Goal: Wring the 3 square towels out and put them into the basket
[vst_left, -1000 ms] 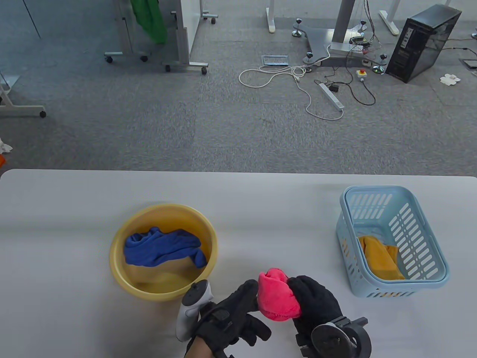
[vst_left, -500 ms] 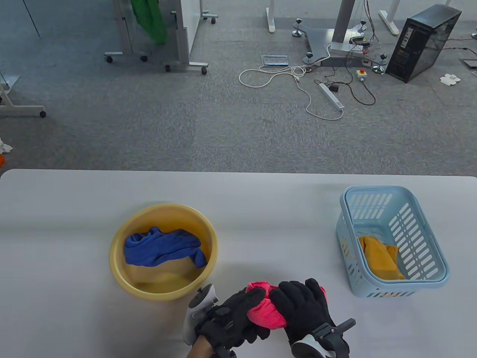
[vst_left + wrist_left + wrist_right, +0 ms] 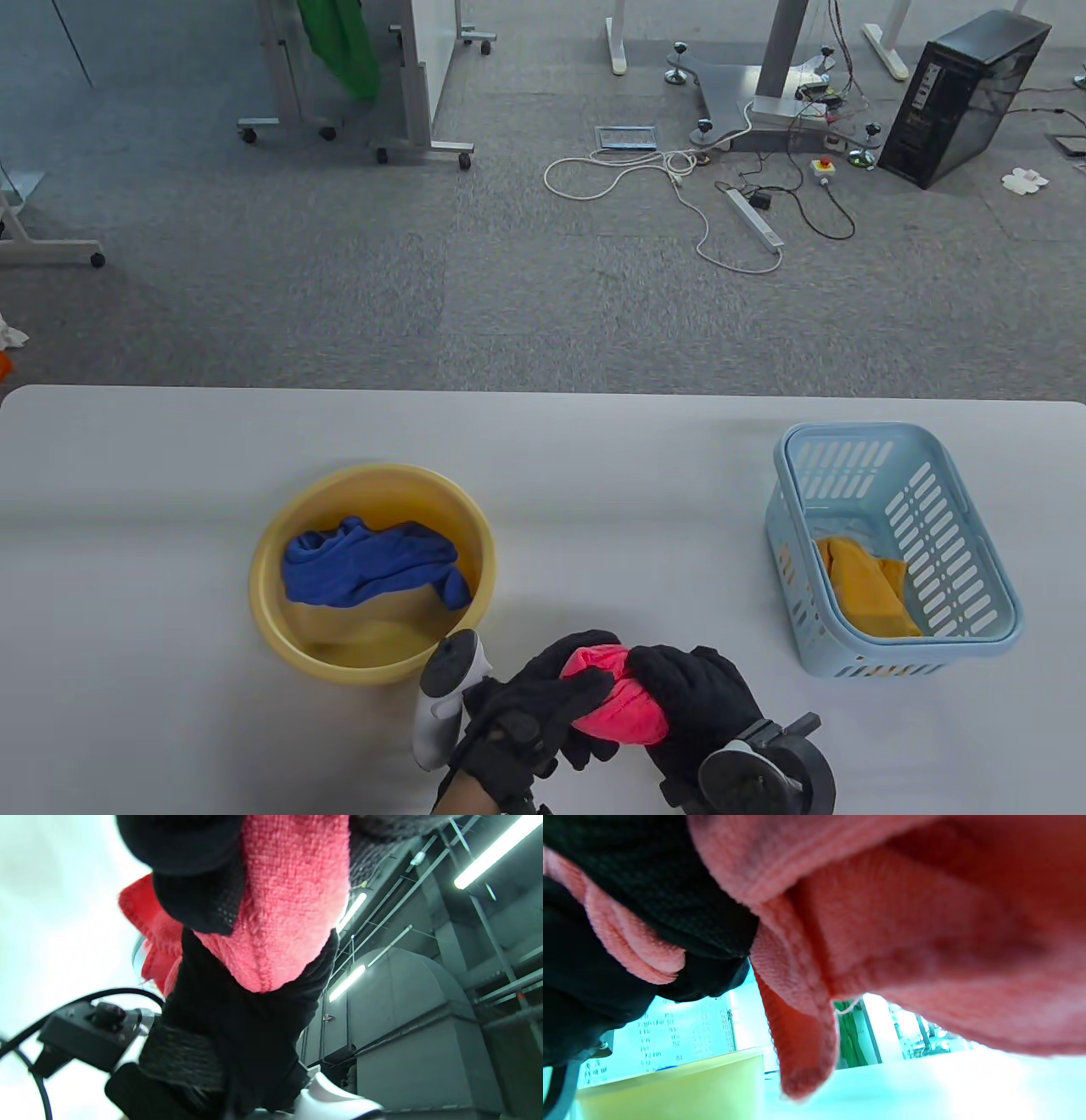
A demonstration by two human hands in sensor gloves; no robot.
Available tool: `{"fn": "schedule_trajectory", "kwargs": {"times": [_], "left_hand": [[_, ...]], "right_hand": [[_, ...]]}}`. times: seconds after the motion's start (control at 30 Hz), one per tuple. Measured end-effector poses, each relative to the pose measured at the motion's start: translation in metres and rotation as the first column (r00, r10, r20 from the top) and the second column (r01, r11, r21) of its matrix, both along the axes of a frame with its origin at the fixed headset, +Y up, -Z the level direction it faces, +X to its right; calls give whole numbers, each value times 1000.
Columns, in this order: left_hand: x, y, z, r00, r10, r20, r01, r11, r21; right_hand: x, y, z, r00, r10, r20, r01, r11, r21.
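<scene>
The pink towel (image 3: 612, 700) is bunched between your two hands above the near edge of the table (image 3: 594, 492), just right of the yellow basin (image 3: 271, 543). Your left hand (image 3: 543, 705) curls its fingers over the towel's left end, and your right hand (image 3: 704, 700) wraps the right end; both grip it tightly. A fold hangs down in the right wrist view. The blue towel (image 3: 369, 573) lies crumpled in the basin. The orange towel (image 3: 865, 586) lies in the light blue basket (image 3: 984, 543), well to the right.
</scene>
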State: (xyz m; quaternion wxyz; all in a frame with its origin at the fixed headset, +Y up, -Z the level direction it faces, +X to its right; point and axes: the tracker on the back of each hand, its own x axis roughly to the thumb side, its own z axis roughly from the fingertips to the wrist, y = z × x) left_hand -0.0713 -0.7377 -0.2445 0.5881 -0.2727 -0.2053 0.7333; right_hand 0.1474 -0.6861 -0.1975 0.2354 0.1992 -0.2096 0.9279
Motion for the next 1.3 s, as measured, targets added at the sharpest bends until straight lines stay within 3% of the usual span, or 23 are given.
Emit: {"fn": "schedule_trajectory", "kwargs": {"times": [0.13,0.27,0.5,0.7,0.97,1.03,1.1,1.2,1.3], "left_hand": [[-1,7,1,993,-73,-95,83,991,102],[-1,12,2,967,-155,-203,206,942,263],[2,24,5,937,-204,-283,313,849,426],[5,30,9,912,-251,-325,393,761,516],[5,37,13,907,-229,-352,402,716,571],[6,38,13,913,-220,-344,390,716,579],[7,42,15,916,-206,-343,381,712,590],[9,46,16,916,-226,-333,391,693,605],[9,49,17,927,-209,-313,365,700,614]], "right_hand": [[3,-6,-5,998,-58,-2,57,994,-97],[4,-17,-11,992,-127,0,125,972,-198],[8,-26,-19,964,-267,18,252,883,-396],[11,-39,-26,924,-382,-3,308,750,-585],[11,-48,-30,861,-509,-11,361,626,-691],[12,-51,-32,836,-548,-23,350,565,-747],[11,-57,-34,765,-643,-30,337,440,-833],[11,-59,-36,734,-677,-54,299,394,-869],[8,-63,-36,665,-744,-63,251,302,-920]]}}
